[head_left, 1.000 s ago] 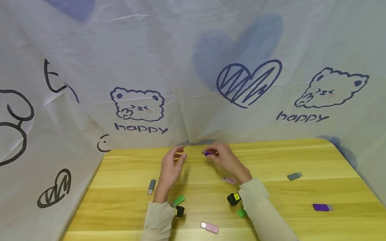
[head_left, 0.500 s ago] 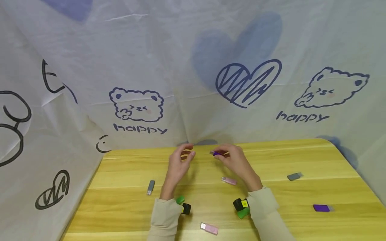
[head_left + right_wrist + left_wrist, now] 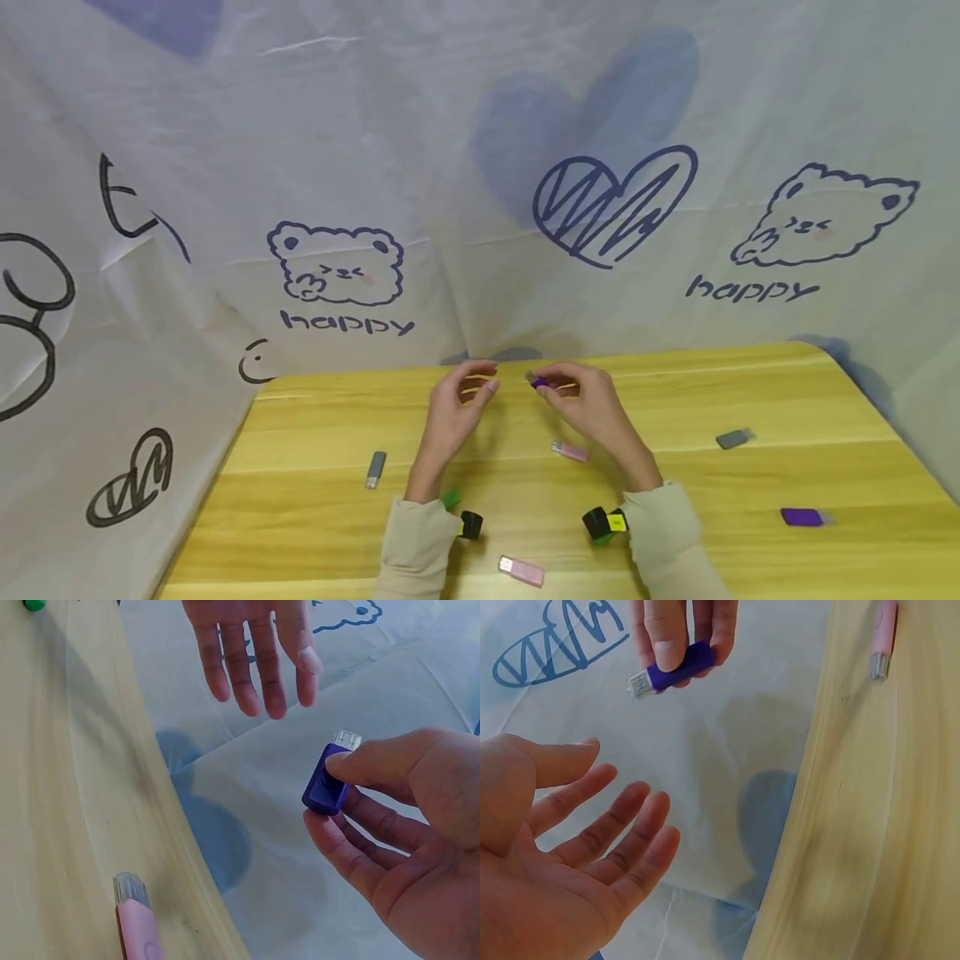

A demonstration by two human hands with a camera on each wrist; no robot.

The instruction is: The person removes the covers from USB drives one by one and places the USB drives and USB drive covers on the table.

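1. One purple USB stick (image 3: 325, 785) is pinched between the thumb and fingers (image 3: 352, 851) of the right hand (image 3: 592, 408), and it is held in the air over the far edge of the bench (image 3: 750, 400), with its clear connector end pointed toward the other hand.
2. Nothing is held by the left hand (image 3: 453, 412); its fingers (image 3: 622, 840) are spread and relaxed, with the palm turned toward the stick, near it but not touching.
3. By judgement, the picking up is done, while a handover or a joining of parts is not yet made, since the two hands are apart.
4. Both forearms are raised from the bench, in beige sleeves, and the hands are brought close together near the printed cloth (image 3: 480, 208).
5. Several other sticks are left lying: a pink stick (image 3: 570, 451) just below the right hand, a grey stick (image 3: 376, 467), a second grey one (image 3: 732, 437) and a purple one (image 3: 802, 517) well apart on the right.
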